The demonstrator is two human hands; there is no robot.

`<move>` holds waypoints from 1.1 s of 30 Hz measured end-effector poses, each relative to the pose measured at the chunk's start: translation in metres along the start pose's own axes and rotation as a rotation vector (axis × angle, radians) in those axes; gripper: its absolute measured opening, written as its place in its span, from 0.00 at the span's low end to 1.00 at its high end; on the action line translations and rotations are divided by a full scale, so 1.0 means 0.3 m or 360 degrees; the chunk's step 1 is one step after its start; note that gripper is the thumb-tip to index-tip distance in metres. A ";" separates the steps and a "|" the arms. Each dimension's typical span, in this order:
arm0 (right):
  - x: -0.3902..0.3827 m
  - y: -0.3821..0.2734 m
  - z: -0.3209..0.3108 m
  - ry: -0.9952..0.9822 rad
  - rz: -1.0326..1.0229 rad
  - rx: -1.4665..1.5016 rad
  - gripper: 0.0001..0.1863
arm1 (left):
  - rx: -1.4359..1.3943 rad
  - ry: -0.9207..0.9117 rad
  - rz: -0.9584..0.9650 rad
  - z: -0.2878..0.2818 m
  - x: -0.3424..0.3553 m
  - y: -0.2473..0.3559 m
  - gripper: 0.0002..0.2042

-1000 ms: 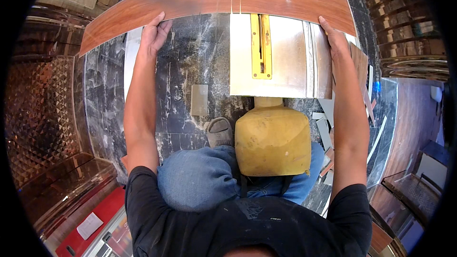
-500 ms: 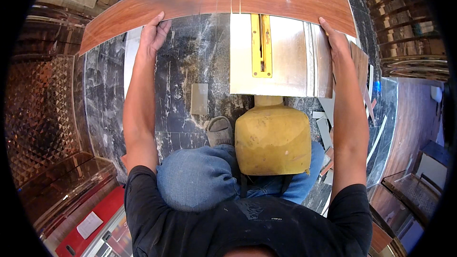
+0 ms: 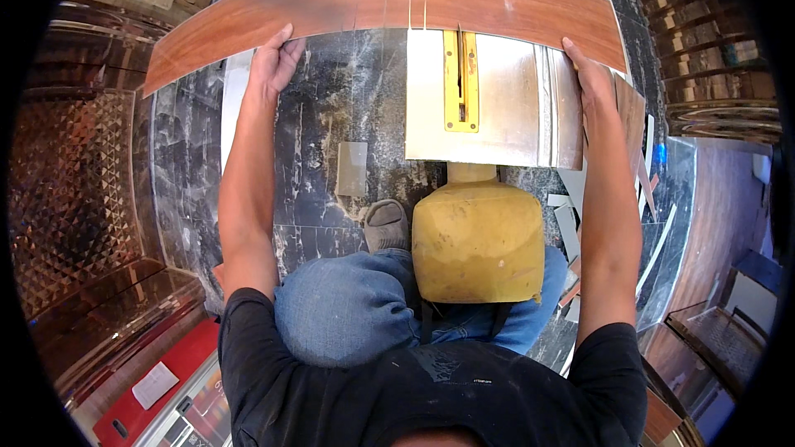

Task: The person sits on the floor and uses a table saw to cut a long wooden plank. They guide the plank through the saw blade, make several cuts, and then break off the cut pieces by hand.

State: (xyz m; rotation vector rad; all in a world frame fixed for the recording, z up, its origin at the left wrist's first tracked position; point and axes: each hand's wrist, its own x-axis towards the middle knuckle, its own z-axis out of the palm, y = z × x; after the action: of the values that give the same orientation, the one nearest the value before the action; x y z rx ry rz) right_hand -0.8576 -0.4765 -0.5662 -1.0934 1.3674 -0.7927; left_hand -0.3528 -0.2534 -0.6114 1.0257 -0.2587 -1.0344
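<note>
My left hand [image 3: 277, 66] grips the near edge of a long reddish wood-look plank [image 3: 315, 0] toward its left, fingers curled at the edge. Toward the other end, my right hand [image 3: 588, 70] holds the same edge, thumb on top. Narrow slots run into the plank near its middle. The plank's near edge lies at the far end of a table saw's metal top [image 3: 505, 99], where a thin blade [image 3: 460, 41] rises from a yellow slotted insert [image 3: 451, 116]. The saw's yellow body [image 3: 478, 248] sits between my jeans-covered legs.
A pale rectangular offcut [image 3: 352, 168] lies on the dusty black stone-patterned floor [image 3: 310, 182]. Several strips [image 3: 566, 226] are scattered to the right. A red board [image 3: 120, 418] is at lower left, boards and white cables at upper left, glossy brown panels [image 3: 83, 190] along the sides.
The plank and both my hands have shifted slightly toward me and right in the picture. The blade now shows more clearly at the plank's near edge. The grip is unchanged.
</note>
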 end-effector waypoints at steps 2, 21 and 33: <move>-0.013 0.003 -0.009 -0.0027 0.0000 0.0031 0.33 | -0.0004 0.0009 -0.0010 -0.001 -0.014 -0.003 0.16; -0.087 0.087 -0.078 -0.0117 0.0104 0.0129 0.35 | -0.0093 0.0016 -0.0009 0.016 -0.188 -0.024 0.16; -0.131 0.117 -0.106 -0.0120 0.0105 0.0069 0.30 | -0.0081 0.0046 -0.0020 -0.010 -0.236 -0.034 0.16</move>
State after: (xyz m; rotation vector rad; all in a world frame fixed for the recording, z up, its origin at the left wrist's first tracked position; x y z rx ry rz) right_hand -0.8979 -0.4325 -0.5813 -1.0293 1.3104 -0.7233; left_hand -0.3944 -0.1957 -0.6021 0.9969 -0.2017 -1.0315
